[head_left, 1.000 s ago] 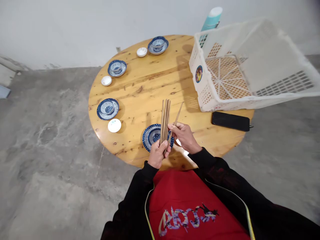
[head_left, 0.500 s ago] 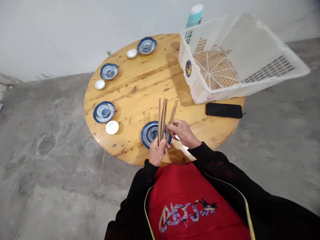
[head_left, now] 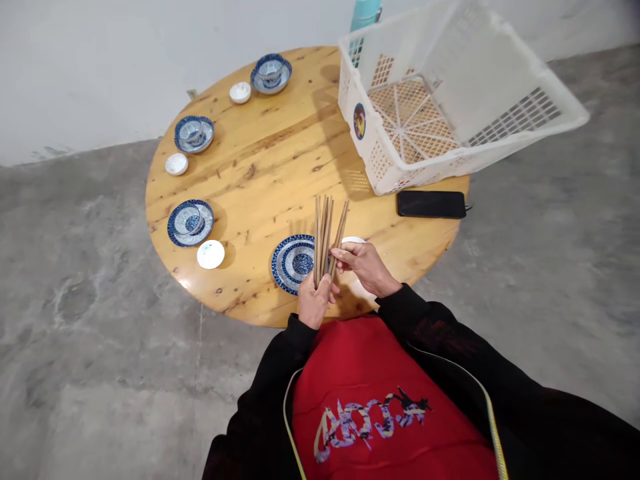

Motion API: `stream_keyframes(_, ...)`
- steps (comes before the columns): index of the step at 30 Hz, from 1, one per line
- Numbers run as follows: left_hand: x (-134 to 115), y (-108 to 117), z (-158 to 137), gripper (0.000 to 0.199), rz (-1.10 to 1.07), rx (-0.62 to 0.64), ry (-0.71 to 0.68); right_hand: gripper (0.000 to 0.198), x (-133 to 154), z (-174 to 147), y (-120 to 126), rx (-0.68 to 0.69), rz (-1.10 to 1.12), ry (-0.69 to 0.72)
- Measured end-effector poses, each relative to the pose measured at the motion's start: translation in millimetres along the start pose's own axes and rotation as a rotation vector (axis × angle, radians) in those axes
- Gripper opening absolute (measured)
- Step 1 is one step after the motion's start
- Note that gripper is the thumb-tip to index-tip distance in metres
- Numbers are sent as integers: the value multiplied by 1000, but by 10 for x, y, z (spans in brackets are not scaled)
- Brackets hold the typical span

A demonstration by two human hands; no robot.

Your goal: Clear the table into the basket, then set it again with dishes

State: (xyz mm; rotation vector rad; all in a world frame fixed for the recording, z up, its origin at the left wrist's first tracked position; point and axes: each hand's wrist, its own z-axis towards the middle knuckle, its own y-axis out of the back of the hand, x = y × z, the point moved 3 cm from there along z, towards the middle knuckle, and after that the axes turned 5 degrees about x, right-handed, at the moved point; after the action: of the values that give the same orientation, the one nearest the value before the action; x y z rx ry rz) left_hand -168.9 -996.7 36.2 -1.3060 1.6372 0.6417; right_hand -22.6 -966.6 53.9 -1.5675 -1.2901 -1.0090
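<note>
My left hand [head_left: 316,300] is closed around the lower ends of several wooden chopsticks [head_left: 323,240], which point away from me over the table. With thumb and fingers, my right hand [head_left: 365,265] pinches the rightmost chopsticks [head_left: 339,235], which lean apart from the bundle; their lower ends are at the left hand. Just beyond my hands sits a blue-patterned plate with a bowl [head_left: 293,265], partly covered by the left hand and the chopsticks. A white dish [head_left: 355,239] shows only its far rim behind my right hand.
The round wooden table [head_left: 250,220] carries more blue bowl-and-plate sets [head_left: 191,223] along its left and far edges, each beside a small white dish [head_left: 211,255]. A white plastic basket [head_left: 395,167] stands at the right, a black phone [head_left: 431,205] before it, a turquoise bottle [head_left: 365,13] behind.
The view has shifted, so the table and dishes appear farther left and slightly higher. Both hands keep their hold on the chopsticks, with the white dish now showing behind the right hand.
</note>
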Motion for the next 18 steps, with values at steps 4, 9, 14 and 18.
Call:
stream_keyframes(4, -18, -25, 1, 41, -11, 6, 18, 59, 32, -29, 22, 13, 1, -12)
stream_keyframes(9, -21, -18, 15, 37, 36, 0, 1, 56, 34, -24, 7, 29, 9, -19)
stream_keyframes(14, 50, -25, 35, 34, 60, -2, -42, 51, 33, -18, 57, 55, 19, -49)
stream_keyframes(18, 92, 99, 33, 30, 112, -131, -111, 45, 43, 80, 324, 10, -15, 12)
